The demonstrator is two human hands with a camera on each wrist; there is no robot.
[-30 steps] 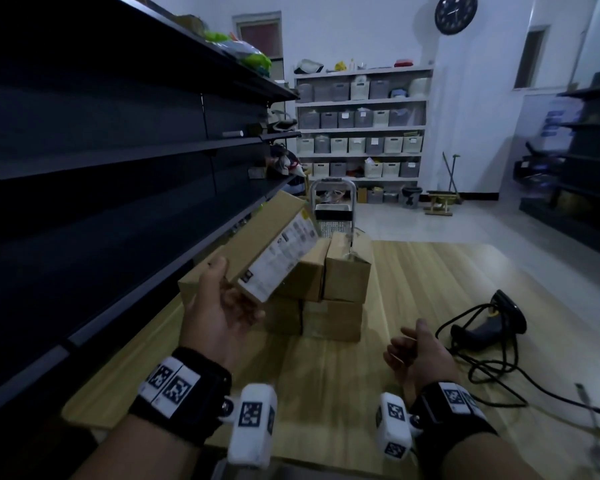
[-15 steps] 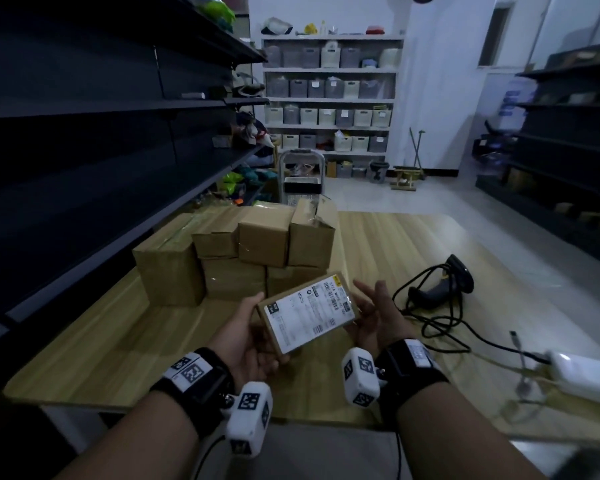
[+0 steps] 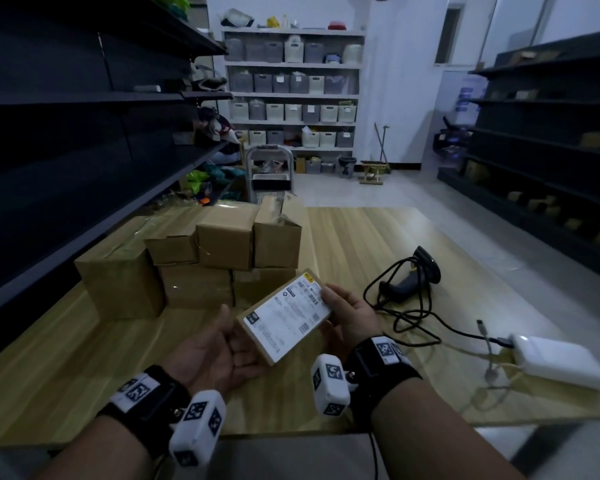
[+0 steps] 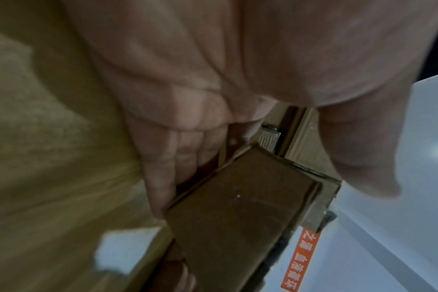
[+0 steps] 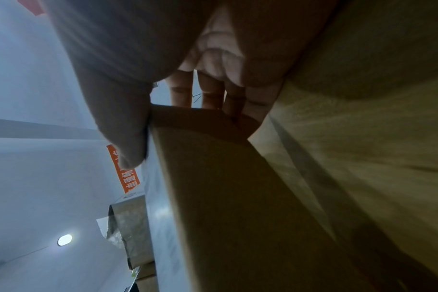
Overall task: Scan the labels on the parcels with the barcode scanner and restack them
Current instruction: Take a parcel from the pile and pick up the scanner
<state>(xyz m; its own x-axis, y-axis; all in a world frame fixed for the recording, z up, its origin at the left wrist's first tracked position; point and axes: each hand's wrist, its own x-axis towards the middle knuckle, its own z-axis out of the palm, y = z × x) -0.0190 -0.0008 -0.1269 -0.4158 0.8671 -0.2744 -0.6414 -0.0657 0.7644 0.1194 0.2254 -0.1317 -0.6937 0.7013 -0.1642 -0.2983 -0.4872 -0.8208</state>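
A flat brown parcel with a white shipping label facing up hangs over the table's near part, between my two hands. My left hand supports its left end, with the fingers curled under the parcel and the thumb standing free. My right hand pinches the right end, thumb on the label side and fingers behind the parcel. The black barcode scanner lies on the table to the right, held by neither hand. Several brown parcels are stacked behind.
The wooden table carries the scanner's looped cable and a white power bank at the right edge. Dark shelving runs close along the left side. A step stool stands beyond the far table edge.
My left hand brought the labelled parcel down from the stack toward my body. My right hand, idle before, came over and took its right end.
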